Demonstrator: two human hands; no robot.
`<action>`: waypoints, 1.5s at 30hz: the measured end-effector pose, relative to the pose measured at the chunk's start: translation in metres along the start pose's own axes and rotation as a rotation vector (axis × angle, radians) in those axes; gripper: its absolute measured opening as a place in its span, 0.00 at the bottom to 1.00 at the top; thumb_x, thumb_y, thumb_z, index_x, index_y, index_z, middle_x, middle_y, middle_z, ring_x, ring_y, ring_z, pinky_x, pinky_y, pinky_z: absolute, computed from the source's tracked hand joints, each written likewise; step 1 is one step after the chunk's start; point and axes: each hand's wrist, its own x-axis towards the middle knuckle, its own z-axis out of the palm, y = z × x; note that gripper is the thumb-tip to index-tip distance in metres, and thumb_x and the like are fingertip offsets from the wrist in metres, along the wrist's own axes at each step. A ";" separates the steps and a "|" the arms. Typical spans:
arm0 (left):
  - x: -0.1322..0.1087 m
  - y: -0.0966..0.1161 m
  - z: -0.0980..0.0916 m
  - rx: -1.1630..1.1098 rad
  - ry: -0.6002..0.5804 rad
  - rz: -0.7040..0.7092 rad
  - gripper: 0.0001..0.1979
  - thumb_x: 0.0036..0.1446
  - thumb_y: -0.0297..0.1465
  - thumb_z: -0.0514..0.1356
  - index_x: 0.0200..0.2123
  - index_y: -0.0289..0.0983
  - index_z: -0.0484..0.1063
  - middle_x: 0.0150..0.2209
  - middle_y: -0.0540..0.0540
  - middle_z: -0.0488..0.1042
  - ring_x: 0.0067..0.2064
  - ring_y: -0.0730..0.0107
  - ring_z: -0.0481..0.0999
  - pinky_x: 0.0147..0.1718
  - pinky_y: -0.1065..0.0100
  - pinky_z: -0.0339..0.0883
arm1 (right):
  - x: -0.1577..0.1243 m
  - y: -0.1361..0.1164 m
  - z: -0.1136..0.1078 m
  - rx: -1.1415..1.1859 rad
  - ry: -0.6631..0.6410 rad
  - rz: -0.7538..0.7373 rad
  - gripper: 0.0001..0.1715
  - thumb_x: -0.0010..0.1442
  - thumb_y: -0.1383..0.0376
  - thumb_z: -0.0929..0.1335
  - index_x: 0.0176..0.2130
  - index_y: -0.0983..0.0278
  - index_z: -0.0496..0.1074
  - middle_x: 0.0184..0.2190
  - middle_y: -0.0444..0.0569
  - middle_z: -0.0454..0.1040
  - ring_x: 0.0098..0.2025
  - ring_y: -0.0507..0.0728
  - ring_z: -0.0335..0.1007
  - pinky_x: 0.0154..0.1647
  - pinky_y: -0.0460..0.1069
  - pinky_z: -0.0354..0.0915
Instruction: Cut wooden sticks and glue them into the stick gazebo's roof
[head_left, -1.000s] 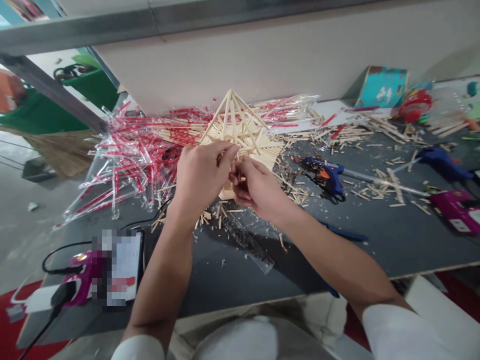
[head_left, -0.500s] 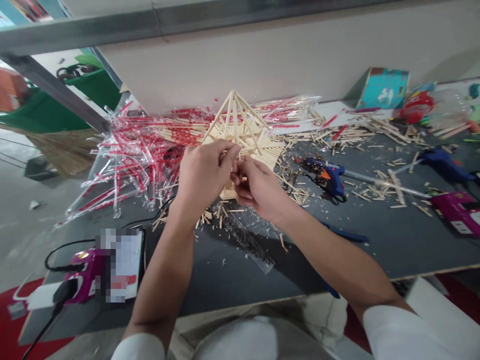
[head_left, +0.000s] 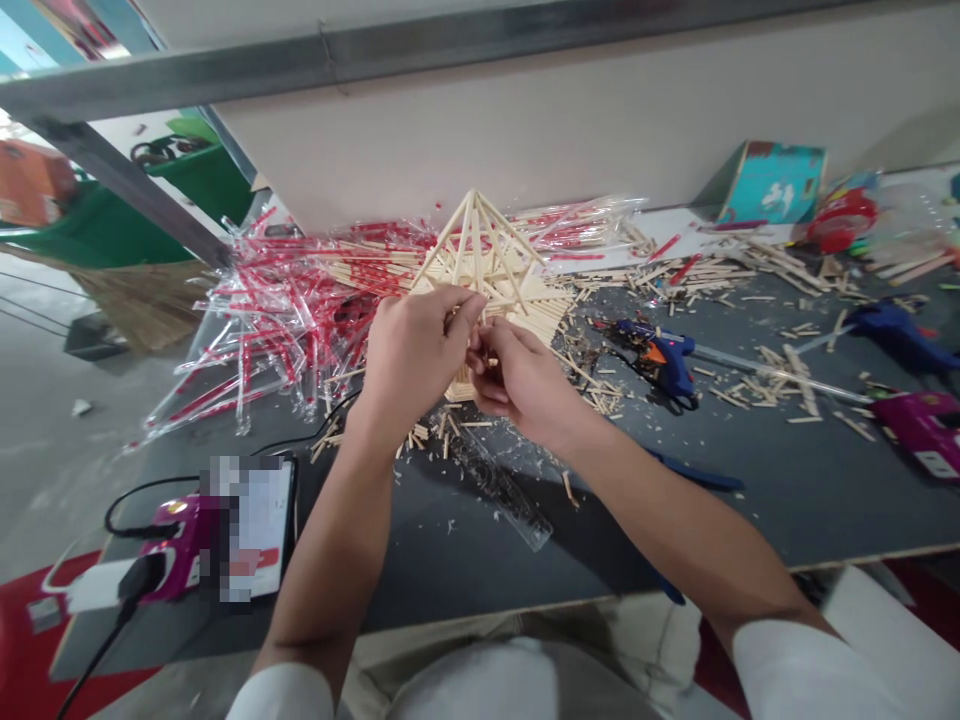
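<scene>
A pyramid-shaped model of thin wooden sticks [head_left: 487, 255] stands on the dark grey table [head_left: 750, 480]. My left hand [head_left: 411, 355] is pinched at the model's near side, fingertips meeting those of my right hand [head_left: 517, 385]. Both hands are closed around a small stick piece that I can barely see between the fingers. Short cut sticks [head_left: 435, 435] and shavings lie just below my hands. A clear plastic ruler [head_left: 499, 490] lies under my right wrist.
Red-and-clear chopstick wrappers [head_left: 277, 310] are heaped at the left. A blue glue gun [head_left: 664, 360] lies right of the model; another blue one [head_left: 896, 330] and a magenta tool [head_left: 919, 425] sit far right. A phone [head_left: 251, 525], a magenta device and cables are near left. A teal box [head_left: 769, 185] leans on the wall.
Hands stay pinched at the model's near side with only slight finger movement. The view has shifted a little down and to the right.
</scene>
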 end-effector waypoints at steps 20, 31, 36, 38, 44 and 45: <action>0.000 0.002 -0.004 -0.029 -0.024 0.005 0.18 0.68 0.32 0.58 0.24 0.38 0.72 0.20 0.52 0.67 0.23 0.75 0.59 0.29 0.66 0.55 | -0.001 0.002 -0.002 0.009 -0.010 -0.002 0.13 0.69 0.61 0.63 0.31 0.60 0.61 0.22 0.35 0.61 0.16 0.44 0.43 0.15 0.43 0.42; 0.000 0.000 -0.003 -0.022 -0.023 0.002 0.18 0.69 0.32 0.58 0.24 0.38 0.72 0.19 0.53 0.67 0.23 0.74 0.58 0.30 0.65 0.57 | -0.002 0.000 -0.001 0.000 -0.010 0.004 0.12 0.68 0.62 0.63 0.31 0.60 0.60 0.22 0.35 0.60 0.16 0.44 0.43 0.16 0.44 0.42; 0.000 0.000 -0.003 -0.017 -0.014 0.010 0.18 0.68 0.32 0.58 0.24 0.39 0.73 0.19 0.53 0.67 0.22 0.74 0.58 0.30 0.65 0.57 | -0.001 0.000 -0.001 -0.006 -0.004 0.013 0.13 0.68 0.60 0.64 0.31 0.60 0.60 0.22 0.36 0.60 0.16 0.44 0.43 0.16 0.45 0.42; 0.000 0.001 -0.002 -0.021 -0.013 0.013 0.18 0.69 0.33 0.58 0.24 0.38 0.72 0.19 0.53 0.66 0.22 0.74 0.58 0.29 0.65 0.57 | -0.001 0.000 -0.001 -0.001 0.000 0.007 0.12 0.67 0.60 0.65 0.31 0.60 0.61 0.22 0.36 0.60 0.17 0.44 0.42 0.16 0.45 0.42; 0.001 0.001 -0.003 -0.040 -0.019 0.015 0.19 0.69 0.33 0.58 0.23 0.38 0.71 0.19 0.52 0.67 0.23 0.75 0.58 0.28 0.66 0.55 | -0.001 0.000 -0.001 0.012 -0.022 0.005 0.13 0.67 0.61 0.64 0.30 0.61 0.62 0.22 0.36 0.59 0.16 0.44 0.42 0.16 0.45 0.42; 0.001 0.001 -0.003 -0.043 -0.019 0.014 0.19 0.69 0.33 0.58 0.23 0.38 0.70 0.20 0.52 0.67 0.23 0.75 0.58 0.27 0.66 0.55 | -0.001 0.000 -0.001 0.008 -0.023 0.006 0.13 0.67 0.61 0.64 0.30 0.60 0.62 0.22 0.36 0.59 0.16 0.44 0.42 0.16 0.45 0.42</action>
